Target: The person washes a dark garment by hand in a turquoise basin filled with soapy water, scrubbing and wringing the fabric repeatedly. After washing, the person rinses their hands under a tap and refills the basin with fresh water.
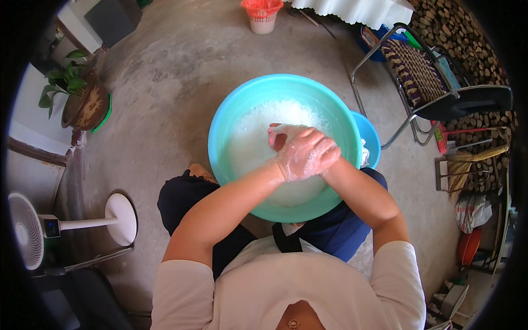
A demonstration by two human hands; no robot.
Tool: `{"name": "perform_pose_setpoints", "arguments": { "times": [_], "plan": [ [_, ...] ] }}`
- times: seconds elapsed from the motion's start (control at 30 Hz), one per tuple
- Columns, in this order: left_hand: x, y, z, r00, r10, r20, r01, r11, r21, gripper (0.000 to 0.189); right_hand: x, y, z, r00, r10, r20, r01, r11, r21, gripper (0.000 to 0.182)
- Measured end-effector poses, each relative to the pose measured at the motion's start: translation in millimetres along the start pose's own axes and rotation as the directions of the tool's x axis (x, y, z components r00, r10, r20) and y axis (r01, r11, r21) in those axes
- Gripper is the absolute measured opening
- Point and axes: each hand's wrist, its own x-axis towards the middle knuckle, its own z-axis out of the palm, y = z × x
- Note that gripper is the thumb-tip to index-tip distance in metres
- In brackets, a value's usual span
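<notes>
A round turquoise plastic basin stands on the floor between my knees. Cloudy water fills its lower part, with white suds gathered toward the far side. Above the water my left hand, wet and streaked with foam, is wrapped over the back of my right hand and wrist. Most of my right hand lies hidden beneath it; only some foamy fingers show at the far left, pointing away from me. Whether my right hand holds anything cannot be seen.
A smaller blue basin with something crumpled inside touches the right side. Beyond it stands a metal-framed chair. A potted plant and a white fan are on the left. A lined waste basket stands ahead. Stacked logs line the right.
</notes>
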Motion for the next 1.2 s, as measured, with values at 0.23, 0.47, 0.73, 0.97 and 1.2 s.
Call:
{"name": "perform_pose_setpoints", "arguments": {
  "times": [0.23, 0.47, 0.73, 0.97, 1.2],
  "plan": [
    [5, -10, -6, 0.996, 0.041, -0.077, -0.042, 0.999, -0.011, 0.023, -24, -1, 21, 0.992, -0.111, 0.057, 0.117, 0.986, -0.118, 0.031],
    [7, -13, -4, 0.977, 0.024, -0.213, -0.039, 0.997, -0.066, 0.023, -34, -5, 40, 0.965, -0.259, 0.039, 0.246, 0.846, -0.472, 0.027],
    [0, -21, -8, 0.986, -0.134, -0.096, 0.119, 0.983, -0.143, 0.031, -52, -10, 42, 0.968, -0.247, 0.032, 0.234, 0.858, -0.457, 0.026],
    [-1, -24, -13, 0.992, -0.124, -0.024, 0.123, 0.991, -0.060, 0.033, -61, -10, 38, 0.970, -0.242, 0.011, 0.222, 0.873, -0.435, 0.026],
    [-11, -35, -15, 0.913, -0.352, 0.205, 0.354, 0.935, 0.027, 0.025, -71, -14, 23, 0.956, -0.249, -0.153, 0.153, 0.873, -0.463, 0.029]
  ]
}}
